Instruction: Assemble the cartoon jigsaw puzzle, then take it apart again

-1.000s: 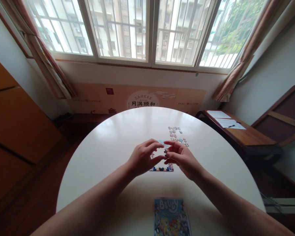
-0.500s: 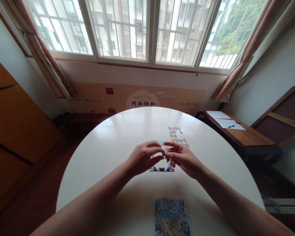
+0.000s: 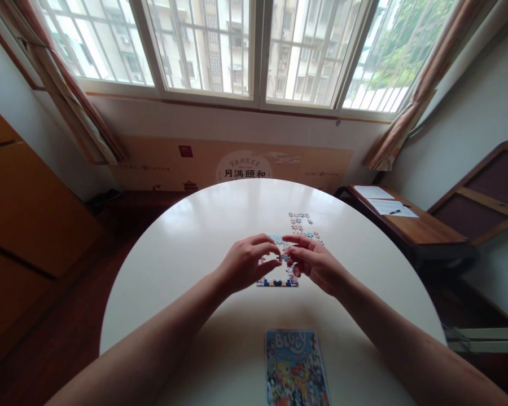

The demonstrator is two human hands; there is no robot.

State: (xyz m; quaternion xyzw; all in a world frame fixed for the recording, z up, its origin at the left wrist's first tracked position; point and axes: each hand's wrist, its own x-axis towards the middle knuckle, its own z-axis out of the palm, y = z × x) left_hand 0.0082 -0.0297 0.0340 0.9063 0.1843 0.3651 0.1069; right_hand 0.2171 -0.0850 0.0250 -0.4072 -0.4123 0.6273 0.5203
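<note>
Fingers of both hands, nearly closed, pinch a small puzzle piece (image 3: pixel 283 257).

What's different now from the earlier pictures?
The small puzzle piece between the fingertips of the left hand and right hand has been turned: it looked dark and narrow, and now shows a wider, paler patterned face. The whole view has tipped slightly downward. No clear grab or release shows. The partly filled puzzle, visible loose pieces and Bluey picture stay put on the table.
</note>
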